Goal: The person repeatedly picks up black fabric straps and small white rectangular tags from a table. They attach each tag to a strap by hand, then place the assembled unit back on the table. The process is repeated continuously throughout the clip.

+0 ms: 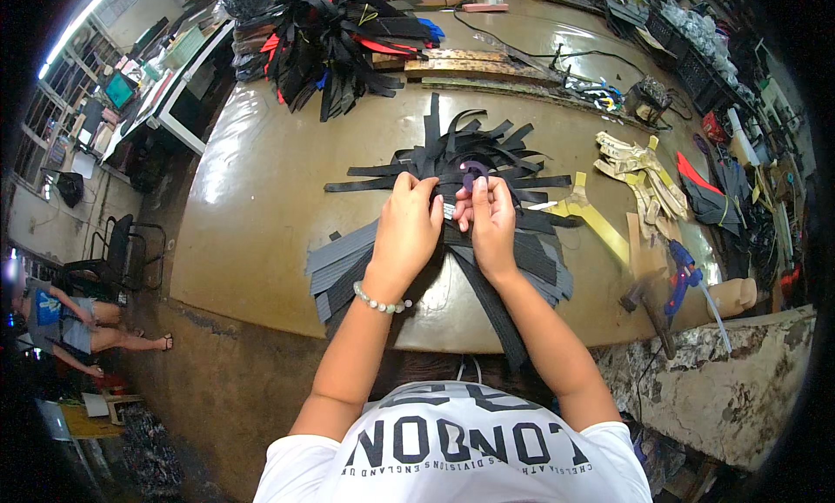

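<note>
straps [452, 150] are seemingly getting arranged; my right grip [490, 223] is holding a purple loop [473, 171]; my left grip [407, 220] i cannot tell; next is likely requiring steadying.

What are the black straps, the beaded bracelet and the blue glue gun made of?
The black straps look like matte woven webbing, probably synthetic: flat and bendy. The beaded bracelet has shiny, pale round beads, maybe stone or glass. The blue glue gun seems hard plastic: bright, moulded shape.
</note>
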A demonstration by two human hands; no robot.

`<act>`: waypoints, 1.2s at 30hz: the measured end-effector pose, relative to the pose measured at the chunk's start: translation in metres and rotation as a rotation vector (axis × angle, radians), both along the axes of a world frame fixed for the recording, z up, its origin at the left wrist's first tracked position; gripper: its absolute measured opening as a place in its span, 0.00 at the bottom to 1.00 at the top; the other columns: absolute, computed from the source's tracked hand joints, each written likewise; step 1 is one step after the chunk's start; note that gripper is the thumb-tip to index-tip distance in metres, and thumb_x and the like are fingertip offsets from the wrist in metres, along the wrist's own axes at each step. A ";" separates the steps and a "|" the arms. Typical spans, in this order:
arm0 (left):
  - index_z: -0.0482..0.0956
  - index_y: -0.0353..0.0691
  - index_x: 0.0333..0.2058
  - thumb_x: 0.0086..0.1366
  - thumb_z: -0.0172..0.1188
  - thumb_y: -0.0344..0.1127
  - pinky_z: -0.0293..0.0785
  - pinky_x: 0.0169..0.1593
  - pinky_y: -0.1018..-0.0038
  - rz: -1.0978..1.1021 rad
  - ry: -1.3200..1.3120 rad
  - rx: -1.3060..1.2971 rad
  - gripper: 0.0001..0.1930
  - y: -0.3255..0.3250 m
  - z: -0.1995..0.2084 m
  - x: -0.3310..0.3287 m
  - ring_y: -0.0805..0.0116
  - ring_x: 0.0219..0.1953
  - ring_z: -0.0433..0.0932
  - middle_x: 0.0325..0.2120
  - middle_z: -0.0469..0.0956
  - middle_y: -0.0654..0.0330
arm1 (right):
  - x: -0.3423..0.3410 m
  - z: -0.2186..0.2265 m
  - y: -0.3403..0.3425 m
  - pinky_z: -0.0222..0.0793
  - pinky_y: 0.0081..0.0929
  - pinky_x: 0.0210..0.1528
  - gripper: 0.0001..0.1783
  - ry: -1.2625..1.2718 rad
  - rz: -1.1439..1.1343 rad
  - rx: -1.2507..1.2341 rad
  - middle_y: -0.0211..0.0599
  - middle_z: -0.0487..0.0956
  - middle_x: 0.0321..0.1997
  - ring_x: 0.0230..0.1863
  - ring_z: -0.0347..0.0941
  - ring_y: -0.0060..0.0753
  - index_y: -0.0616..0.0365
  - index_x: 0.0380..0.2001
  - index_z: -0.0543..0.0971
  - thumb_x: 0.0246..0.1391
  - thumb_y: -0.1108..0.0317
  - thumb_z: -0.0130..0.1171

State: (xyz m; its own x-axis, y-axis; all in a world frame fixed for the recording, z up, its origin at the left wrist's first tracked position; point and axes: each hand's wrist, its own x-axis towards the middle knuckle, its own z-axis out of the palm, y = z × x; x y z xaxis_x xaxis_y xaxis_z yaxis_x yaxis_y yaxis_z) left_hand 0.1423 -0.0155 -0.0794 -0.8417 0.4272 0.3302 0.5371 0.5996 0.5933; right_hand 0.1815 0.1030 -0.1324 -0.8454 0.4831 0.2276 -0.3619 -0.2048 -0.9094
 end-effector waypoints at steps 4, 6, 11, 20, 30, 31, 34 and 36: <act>0.82 0.32 0.28 0.56 0.62 0.30 0.76 0.42 0.59 -0.103 -0.002 -0.155 0.06 0.005 0.006 -0.018 0.46 0.35 0.79 0.31 0.77 0.45 | -0.002 -0.003 0.003 0.65 0.14 0.20 0.16 0.005 0.032 -0.168 0.33 0.71 0.29 0.22 0.69 0.17 0.60 0.35 0.66 0.69 0.57 0.43; 0.82 0.32 0.27 0.55 0.63 0.30 0.76 0.41 0.59 -0.131 -0.051 -0.237 0.06 0.011 0.007 -0.030 0.46 0.34 0.80 0.29 0.78 0.44 | -0.002 -0.004 0.004 0.65 0.14 0.20 0.16 -0.001 0.052 -0.190 0.33 0.71 0.29 0.21 0.70 0.17 0.59 0.35 0.66 0.69 0.57 0.44; 0.81 0.31 0.27 0.52 0.65 0.30 0.75 0.37 0.61 -0.155 -0.030 -0.378 0.07 0.019 0.002 -0.046 0.46 0.31 0.79 0.26 0.79 0.42 | -0.001 -0.003 0.005 0.64 0.14 0.20 0.15 -0.007 0.068 -0.201 0.32 0.71 0.28 0.20 0.68 0.16 0.58 0.34 0.67 0.68 0.57 0.45; 0.73 0.30 0.33 0.67 0.54 0.33 0.74 0.34 0.69 -0.048 -0.296 0.297 0.09 -0.010 -0.027 -0.028 0.64 0.27 0.77 0.25 0.76 0.52 | 0.000 -0.002 0.002 0.66 0.15 0.25 0.09 -0.115 -0.148 0.377 0.36 0.69 0.38 0.27 0.67 0.16 0.66 0.23 0.73 0.53 0.73 0.61; 0.73 0.30 0.35 0.68 0.54 0.33 0.74 0.32 0.73 -0.026 -0.316 0.406 0.10 -0.009 -0.037 -0.026 0.71 0.26 0.77 0.27 0.76 0.55 | -0.003 0.004 -0.002 0.64 0.14 0.24 0.08 -0.195 -0.205 0.434 0.34 0.70 0.36 0.24 0.65 0.15 0.66 0.22 0.75 0.50 0.74 0.62; 0.73 0.30 0.35 0.68 0.54 0.33 0.74 0.32 0.73 -0.037 -0.297 0.417 0.10 -0.009 -0.037 -0.026 0.71 0.26 0.77 0.27 0.76 0.55 | -0.003 0.004 -0.002 0.63 0.14 0.24 0.08 -0.201 -0.200 0.443 0.34 0.70 0.36 0.26 0.64 0.15 0.67 0.23 0.75 0.51 0.74 0.62; 0.73 0.30 0.35 0.68 0.55 0.34 0.74 0.32 0.73 -0.022 -0.304 0.404 0.10 -0.009 -0.038 -0.027 0.70 0.26 0.77 0.27 0.77 0.54 | -0.003 0.004 -0.002 0.61 0.14 0.24 0.09 -0.207 -0.211 0.477 0.33 0.70 0.35 0.26 0.63 0.15 0.67 0.22 0.75 0.52 0.73 0.62; 0.73 0.30 0.35 0.68 0.55 0.34 0.74 0.32 0.72 -0.023 -0.282 0.408 0.10 -0.009 -0.039 -0.028 0.69 0.25 0.77 0.27 0.77 0.54 | -0.004 0.003 -0.003 0.61 0.15 0.24 0.10 -0.205 -0.216 0.500 0.33 0.70 0.33 0.26 0.63 0.15 0.67 0.22 0.75 0.51 0.72 0.62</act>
State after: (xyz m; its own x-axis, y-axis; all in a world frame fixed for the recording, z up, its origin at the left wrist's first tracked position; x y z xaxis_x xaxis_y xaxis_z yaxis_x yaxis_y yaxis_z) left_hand 0.1142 -0.0242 -0.1183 -0.9143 0.3299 0.2351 0.3321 0.2782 0.9013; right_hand 0.1779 0.1003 -0.1291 -0.7907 0.5252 0.3145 -0.1540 0.3266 -0.9325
